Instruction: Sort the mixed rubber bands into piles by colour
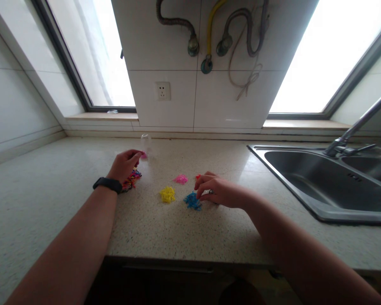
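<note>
My left hand (126, 163) reaches over a mixed multicoloured pile (131, 180) of thin stringy pieces, perhaps small rubber bands. Its fingertips are pinched together beside a pink bit (144, 155); whether they grip it is hard to see. Just behind stands a clear plastic container (145, 143). My right hand (214, 189) hovers low with curved fingers apart, at the edge of a blue pile (192, 201). Red pieces (198, 176) show partly behind its fingers. Between the hands lie a yellow pile (167, 195) and a pink pile (180, 179). Something dark under my right palm is mostly hidden.
A speckled stone countertop (165, 233) carries everything, its front edge close to me. On the right is a steel sink (292, 186) with a faucet (352, 127). A tiled wall with a socket (163, 91) and hoses rises behind, between two windows.
</note>
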`<state>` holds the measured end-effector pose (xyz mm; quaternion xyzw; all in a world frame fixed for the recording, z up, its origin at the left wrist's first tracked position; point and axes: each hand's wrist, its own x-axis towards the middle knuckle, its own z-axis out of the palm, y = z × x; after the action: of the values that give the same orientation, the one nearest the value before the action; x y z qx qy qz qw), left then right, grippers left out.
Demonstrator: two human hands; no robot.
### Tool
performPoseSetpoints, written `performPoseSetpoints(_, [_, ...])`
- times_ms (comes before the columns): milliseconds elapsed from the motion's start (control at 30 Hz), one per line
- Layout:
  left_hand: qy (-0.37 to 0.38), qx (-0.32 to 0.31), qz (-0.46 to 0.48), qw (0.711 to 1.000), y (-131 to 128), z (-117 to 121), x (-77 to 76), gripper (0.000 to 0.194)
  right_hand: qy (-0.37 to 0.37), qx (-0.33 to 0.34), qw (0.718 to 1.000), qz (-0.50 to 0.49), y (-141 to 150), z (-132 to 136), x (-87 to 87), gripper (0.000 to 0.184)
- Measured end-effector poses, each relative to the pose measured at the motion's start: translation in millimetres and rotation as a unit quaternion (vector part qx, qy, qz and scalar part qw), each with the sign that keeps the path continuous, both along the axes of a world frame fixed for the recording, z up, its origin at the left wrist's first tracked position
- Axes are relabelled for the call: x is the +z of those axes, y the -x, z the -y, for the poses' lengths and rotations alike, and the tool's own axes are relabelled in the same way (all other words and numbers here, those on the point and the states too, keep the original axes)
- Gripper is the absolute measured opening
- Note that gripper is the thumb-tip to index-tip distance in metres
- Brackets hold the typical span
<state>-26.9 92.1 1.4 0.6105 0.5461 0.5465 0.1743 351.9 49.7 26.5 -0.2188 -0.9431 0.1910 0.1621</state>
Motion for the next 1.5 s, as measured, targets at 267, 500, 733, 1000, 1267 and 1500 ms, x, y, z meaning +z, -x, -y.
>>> performPoseSetpoints(267, [0.003, -0.002, 0.003, 1.000, 0.5, 0.9, 0.5, 0.030, -0.023, 0.002, 1.000, 0.015, 5.5, 1.3, -4.0, 0.008])
performPoseSetpoints(500, [0.013, -0.005, 0.003, 1.000, -1.1, 3.0, 3.1, 0.030, -0.033, -0.006, 0.999, 0.005, 1.9, -1.9, -3.7, 0.011])
performPoseSetpoints(733, [0.003, -0.005, 0.013, 1.000, 0.0, 1.2, 1.9, 0.030, -0.063, -0.052, 0.996, -0.041, -14.3, -13.9, 1.6, 0.014])
performPoseSetpoints(1000, [-0.011, -0.006, 0.018, 1.000, 1.3, 0.0, 3.9, 0.030, -0.055, -0.185, 0.980, -0.053, -49.6, -62.3, -27.4, 0.018])
performPoseSetpoints(1267, [0.002, 0.023, -0.082, 0.996, 12.6, 3.2, 14.2, 0.032, -0.007, -0.281, 0.958, -0.056, -69.8, -87.8, -48.0, 0.025])
performPoseSetpoints(1500, [0.051, 0.025, -0.254, 0.965, 23.8, 4.4, 14.6, 0.035, 0.000, -0.279, 0.960, -0.039, -70.9, -88.6, -48.4, 0.026])
